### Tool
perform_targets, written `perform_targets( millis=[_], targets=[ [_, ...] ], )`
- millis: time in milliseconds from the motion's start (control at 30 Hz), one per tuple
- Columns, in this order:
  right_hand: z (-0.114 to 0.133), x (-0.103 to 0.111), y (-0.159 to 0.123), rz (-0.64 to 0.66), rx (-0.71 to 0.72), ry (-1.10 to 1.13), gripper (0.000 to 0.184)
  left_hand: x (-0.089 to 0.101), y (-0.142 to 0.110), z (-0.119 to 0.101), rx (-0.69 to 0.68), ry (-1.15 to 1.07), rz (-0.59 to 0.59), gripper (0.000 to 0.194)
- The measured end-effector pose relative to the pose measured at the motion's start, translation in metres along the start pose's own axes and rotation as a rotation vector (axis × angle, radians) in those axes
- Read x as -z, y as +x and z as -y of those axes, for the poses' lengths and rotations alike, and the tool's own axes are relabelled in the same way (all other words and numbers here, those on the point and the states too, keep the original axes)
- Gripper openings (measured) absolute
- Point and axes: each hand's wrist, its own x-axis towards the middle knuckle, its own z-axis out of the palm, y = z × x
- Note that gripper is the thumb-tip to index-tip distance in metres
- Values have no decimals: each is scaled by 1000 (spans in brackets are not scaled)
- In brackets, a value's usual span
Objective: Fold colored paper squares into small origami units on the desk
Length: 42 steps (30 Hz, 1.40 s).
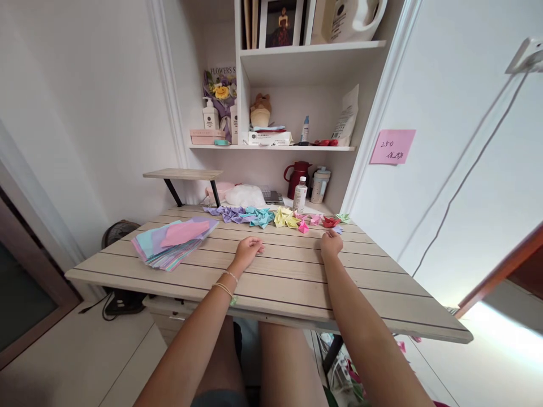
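Note:
My left hand [247, 249] rests on the wooden table [275, 277] with its fingers curled loosely, holding nothing. My right hand [330, 243] lies further right, fingers closed and reaching toward a small lilac folded paper piece [338, 230] just beyond its fingertips. A row of folded paper shapes runs across the far side of the table: purple [229, 213], teal [259, 216], yellow [285, 217], pink [304, 226], red [330, 222] and green [343, 217]. A stack of coloured paper sheets [173, 242] lies to the left of my left hand.
A red jug [297, 177], a small bottle [300, 195] and a cup [319, 185] stand at the back of the table under shelves [271, 147] with boxes and bottles. A pink sticky note [392, 146] is on the right wall. A small raised shelf [183, 174] stands at back left.

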Motion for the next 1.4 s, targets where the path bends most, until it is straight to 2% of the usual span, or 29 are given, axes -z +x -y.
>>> perform_targets(
  millis=[200,367,567,767,900,1067,1267,1400],
  targets=[
    [15,-2,-2,7,30,-151,52,0,1,2,-14,5,0,15],
    [16,-9,4,179,4,-526,62,0,1,3,-20,0,2,14],
    [11,-9,4,179,3,-519,67,0,0,4,-11,-13,4,14],
    [19,-1,-5,69,-5,-366,68,1,0,4,-14,-3,9,15],
    [27,9,-4,47,76,-166,52,1,1,3,-14,-5,6,12],
    [45,2,-13,148,181,117,39,0,1,3,-13,-13,-1,13],
    [72,-26,-41,329,204,324,36,0,1,5,-21,-11,2,10],
    [99,-48,-57,451,233,421,40,-1,1,8,-20,-5,4,7]
  ],
)
